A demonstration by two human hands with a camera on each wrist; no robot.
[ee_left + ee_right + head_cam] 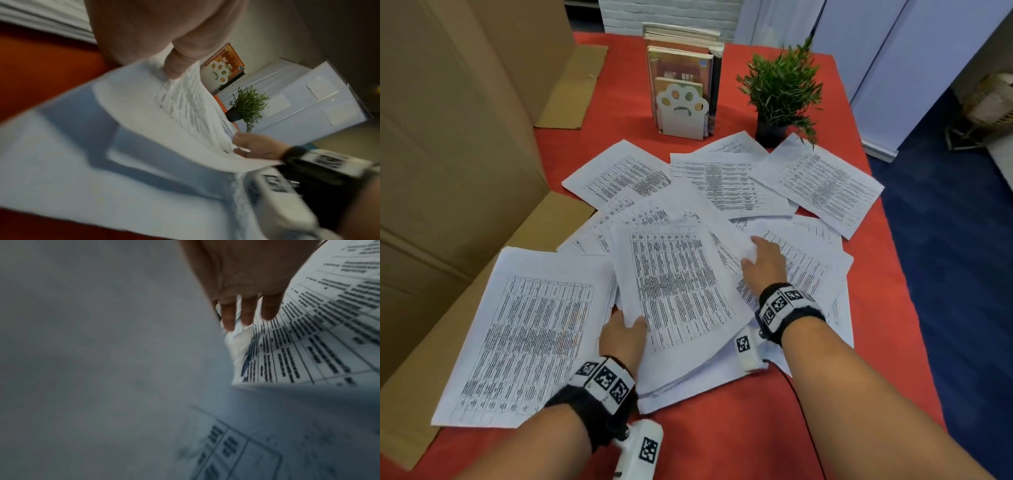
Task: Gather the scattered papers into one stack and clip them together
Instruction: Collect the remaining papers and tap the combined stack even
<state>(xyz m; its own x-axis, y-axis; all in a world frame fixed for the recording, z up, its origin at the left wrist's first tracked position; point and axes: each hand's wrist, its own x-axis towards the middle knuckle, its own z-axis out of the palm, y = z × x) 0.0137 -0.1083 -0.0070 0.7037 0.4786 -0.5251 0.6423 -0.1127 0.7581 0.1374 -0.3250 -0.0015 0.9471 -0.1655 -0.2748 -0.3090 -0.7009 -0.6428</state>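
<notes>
Loose papers (678,274), light, floppy, slippery: left hand (624,334) pinches near edge, right hand (765,262) clasps right edge; best gripped at edges.

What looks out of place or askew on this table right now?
The printed papers lie fanned across the red tablecloth at clashing angles. The sheet both hands lift is curling. The books and plant stand upright. No clip shows.

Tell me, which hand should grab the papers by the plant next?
Probably the right hand: it lies nearer the far sheet by the plant, while the left hand grips the middle bundle.
</notes>
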